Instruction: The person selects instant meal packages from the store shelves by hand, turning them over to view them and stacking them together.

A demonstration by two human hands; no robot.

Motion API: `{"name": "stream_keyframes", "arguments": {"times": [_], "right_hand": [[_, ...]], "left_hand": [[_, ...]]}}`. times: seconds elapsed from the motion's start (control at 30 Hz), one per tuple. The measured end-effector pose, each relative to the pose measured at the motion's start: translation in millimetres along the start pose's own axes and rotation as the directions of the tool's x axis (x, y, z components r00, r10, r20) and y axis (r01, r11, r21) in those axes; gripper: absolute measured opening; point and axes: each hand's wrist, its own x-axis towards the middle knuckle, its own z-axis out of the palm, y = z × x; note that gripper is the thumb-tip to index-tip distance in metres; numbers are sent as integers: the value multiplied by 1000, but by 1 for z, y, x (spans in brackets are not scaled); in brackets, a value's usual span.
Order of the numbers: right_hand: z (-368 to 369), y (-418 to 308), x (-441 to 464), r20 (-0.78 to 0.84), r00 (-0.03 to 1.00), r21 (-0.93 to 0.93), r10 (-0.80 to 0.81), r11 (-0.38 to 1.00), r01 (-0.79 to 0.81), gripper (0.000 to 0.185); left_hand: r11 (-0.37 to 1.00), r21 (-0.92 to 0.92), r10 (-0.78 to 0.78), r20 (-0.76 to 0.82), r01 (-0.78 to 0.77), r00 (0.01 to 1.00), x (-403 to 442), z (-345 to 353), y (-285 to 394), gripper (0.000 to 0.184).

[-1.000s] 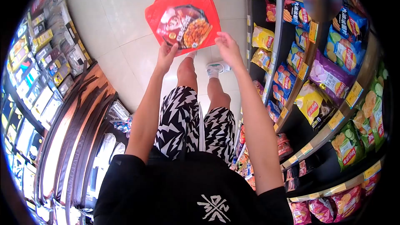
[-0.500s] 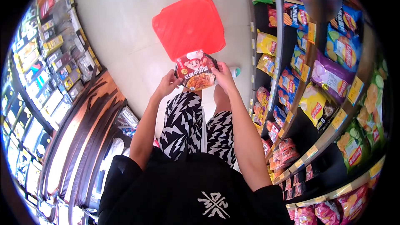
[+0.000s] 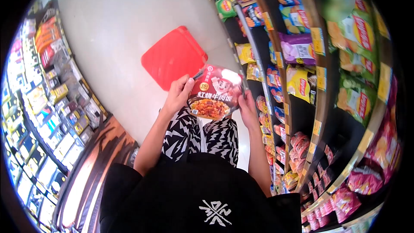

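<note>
Between my hands is a packaged braised-beef rice meal, dark red, with a cartoon face and a picture of food on its printed front. That front faces up toward me. My left hand grips its left edge, the thumb lying over the top. At the right edge my right hand holds on, its fingers partly hidden behind the pack. The pack is held above my patterned trousers. Beyond it, a flat red square plastic piece stands out against the floor, one corner close to the pack in view.
Curved-looking shelves on the right carry many chip bags, among them a purple bag and a yellow bag. To the left is a rack of small hanging packs. A brown striped surface lies below it. The floor is pale.
The pack has come closer to me and shifted right, tilting clockwise, still in both hands. My view has turned, so the red piece and the right shelves appear further left.
</note>
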Motion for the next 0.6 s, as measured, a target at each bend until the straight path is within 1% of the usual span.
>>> {"name": "stream_keyframes", "arguments": {"times": [0.03, 0.07, 0.1, 0.13, 0.17, 0.2, 0.23, 0.27, 0.33, 0.37, 0.4, 0.47, 0.5, 0.53, 0.6], "right_hand": [[4, -9, -10, -63, 995, 3, -81, 997, 81, 16], [-2, -13, -21, -87, 987, -27, -133, 991, 131, 16], [-13, -14, -32, -110, 977, -59, -183, 982, 177, 20], [-14, -24, -45, -131, 965, -92, -229, 972, 218, 26], [-14, -36, -62, -190, 951, -146, -246, 964, 220, 35], [-11, -45, -75, -251, 921, -149, -297, 952, 267, 34], [-8, -56, -87, -311, 885, -158, -346, 937, 311, 34], [-4, -69, -102, -348, 840, -180, -415, 909, 375, 31], [-15, -73, -131, -396, 826, -109, -402, 914, 392, 30], [-14, -81, -141, -468, 737, -185, -488, 869, 458, 34], [-29, -70, -153, -478, 748, -105, -461, 875, 472, 30], [-28, -88, -170, -578, 665, -47, -474, 832, 553, 27], [-52, -61, -181, -550, 672, -15, -496, 810, 586, 26], [-59, -57, -190, -582, 655, 60, -481, 779, 625, 26], [-87, -25, -211, -514, 646, 114, -564, 702, 703, 30]], "left_hand": [[999, 17, 51, -4, -51, 999, 0, 7, 22, 33], [994, 32, 102, -8, -101, 995, -2, 12, 42, 33], [984, 32, 172, 23, -173, 985, -4, 16, 59, 35], [985, 32, 166, 59, -168, 984, -10, 20, 77, 35], [986, 33, 161, 94, -165, 982, -17, 24, 96, 36], [986, 37, 156, 128, -162, 979, -22, 29, 111, 36], [960, 60, 262, 140, -273, 955, -26, 36, 123, 37], [968, 39, 236, 178, -246, 955, -33, 43, 138, 37], [964, 71, 226, 278, -255, 934, -47, 60, 165, 35], [955, 104, 228, 341, -278, 912, -55, 70, 183, 34], [935, 129, 262, 377, -330, 888, -60, 83, 191, 34], [913, 153, 284, 431, -379, 857, -71, 108, 202, 35], [869, 172, 338, 477, -463, 811, -74, 116, 201, 36], [834, 207, 350, 519, -511, 780, -80, 123, 205, 37], [820, 236, 309, 585, -522, 750, -97, 139, 218, 37]]}}
